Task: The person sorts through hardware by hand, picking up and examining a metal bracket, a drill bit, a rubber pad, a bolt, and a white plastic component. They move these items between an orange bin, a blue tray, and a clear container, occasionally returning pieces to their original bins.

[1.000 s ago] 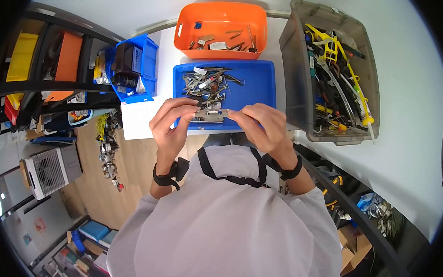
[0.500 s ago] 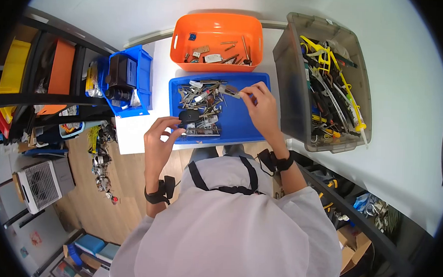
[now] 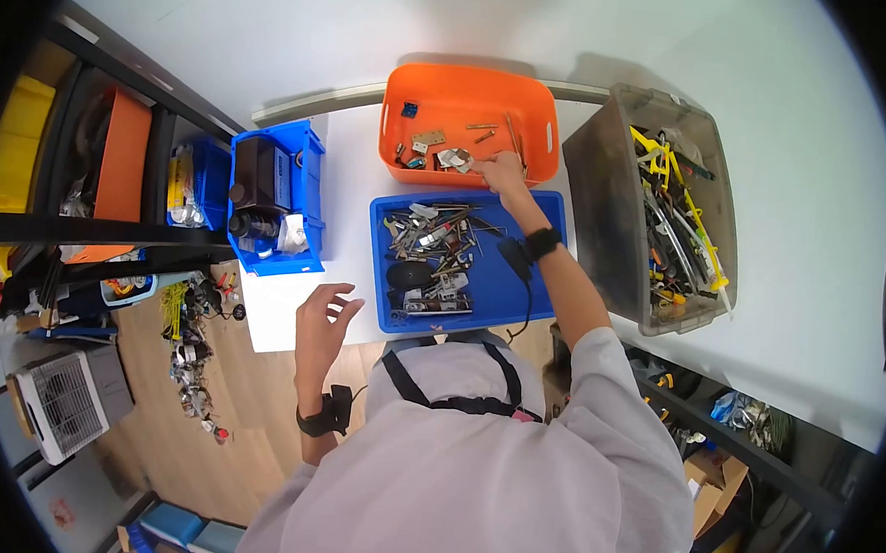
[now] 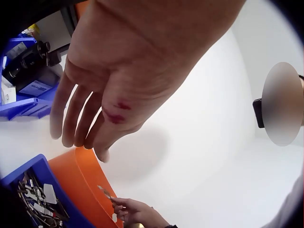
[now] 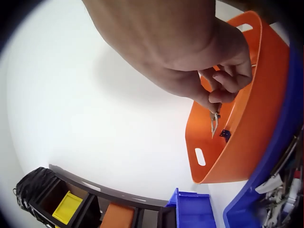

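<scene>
My right hand (image 3: pixel 506 172) reaches into the orange bin (image 3: pixel 473 81), pinching a small metal hinge (image 5: pixel 214 124) between thumb and fingers. In the head view the hinge overlaps the loose parts near the bin's front wall. My left hand (image 3: pixel 322 322) holds nothing; its fingers are loosely bent, off the left front corner of the blue tray (image 3: pixel 523 281). The left wrist view shows this hand (image 4: pixel 114 80) with fingers hanging relaxed. Mixed metal hardware (image 3: pixel 435 241) and a black oval piece (image 3: pixel 410 275) lie in the tray's left half.
A grey crate (image 3: pixel 605 235) of tools stands at the right. To the left is a blue bin (image 3: pixel 316 205) with dark bottles, beside a black shelf rack (image 3: pixel 115 227). Wood pieces and a small blue part (image 3: pixel 410 110) lie in the orange bin.
My right hand has carried the hinge from over the blue tray forward into the orange bin. My left hand has let go of the hinge and drawn back left of the tray.
</scene>
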`<state>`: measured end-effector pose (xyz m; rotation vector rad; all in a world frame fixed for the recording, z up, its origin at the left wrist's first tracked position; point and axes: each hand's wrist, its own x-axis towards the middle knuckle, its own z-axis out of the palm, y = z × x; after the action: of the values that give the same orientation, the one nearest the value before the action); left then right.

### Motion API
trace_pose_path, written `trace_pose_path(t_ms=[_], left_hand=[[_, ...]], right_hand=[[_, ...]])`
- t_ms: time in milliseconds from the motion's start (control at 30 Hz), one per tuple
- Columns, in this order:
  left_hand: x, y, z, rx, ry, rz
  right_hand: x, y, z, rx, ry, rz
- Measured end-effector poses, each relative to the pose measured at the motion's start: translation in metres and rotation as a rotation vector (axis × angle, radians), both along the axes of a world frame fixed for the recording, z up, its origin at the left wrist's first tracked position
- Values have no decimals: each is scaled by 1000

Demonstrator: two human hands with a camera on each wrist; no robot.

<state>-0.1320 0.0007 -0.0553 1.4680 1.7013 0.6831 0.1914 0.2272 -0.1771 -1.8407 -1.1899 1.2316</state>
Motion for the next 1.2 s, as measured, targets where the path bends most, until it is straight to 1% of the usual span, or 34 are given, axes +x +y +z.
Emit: trace_pose_path(t_ms=[67,100,167,200,267,300,367,400,467,600,667,700,767,800,867,900,933,1000,1033,1100,1133,1200], left_hand=[[-10,0,-3,-5,-6,4],[-14,0,-6,-3,-9,7],[-22,-2,-11,8,-7,33],[-24,-2,-12,12,-7,37],[-29,-4,-12,-8,-13,50],[-30,-4,-12,-5,-8,51],[-31,-6,-11,-11,-17,58],[-31,-7,-11,-9,-10,58],[-31,-9,-11,1,-15,58],[-25,-8,-12,-21,-20,49],[-20,-5,-13,-42,-2,33],[-16,-2,-14,-48,-2,29],[-11,3,-16,-39,26,-7],[-8,6,-16,-47,34,-15],[-1,12,-18,-30,37,-33],[3,15,-18,-28,50,-40],[6,16,-17,-35,52,-53],[14,21,-16,-9,72,-73],[19,24,-11,-29,72,-73],[26,26,-9,-22,84,-83],[28,26,-7,-14,90,-83],[32,25,-3,-15,101,-88]], right_hand=[[-12,19,-9,-152,42,-11],[-19,27,-17,-150,39,-9],[-35,45,-26,-159,93,-71],[-45,50,-21,-155,93,-66],[-62,58,-10,-133,163,-152],[-64,64,-15,-131,168,-151],[-66,77,-35,-156,435,-42],[-68,75,-30,-155,442,-42],[-66,63,-10,-119,293,34],[-32,27,9,-56,266,39],[-7,3,22,46,260,40],[5,-9,29,40,259,35],[30,-37,37,124,90,73],[42,-51,34,110,89,60],[66,-75,26,252,-100,71],[79,-85,21,204,-186,103],[89,-94,15,196,-185,91],[103,-108,2,248,-405,222],[105,-113,-7,242,-400,212],[103,-119,-22,28,-506,264],[101,-122,-29,26,-497,256],[92,-125,-40,-40,-574,327]])
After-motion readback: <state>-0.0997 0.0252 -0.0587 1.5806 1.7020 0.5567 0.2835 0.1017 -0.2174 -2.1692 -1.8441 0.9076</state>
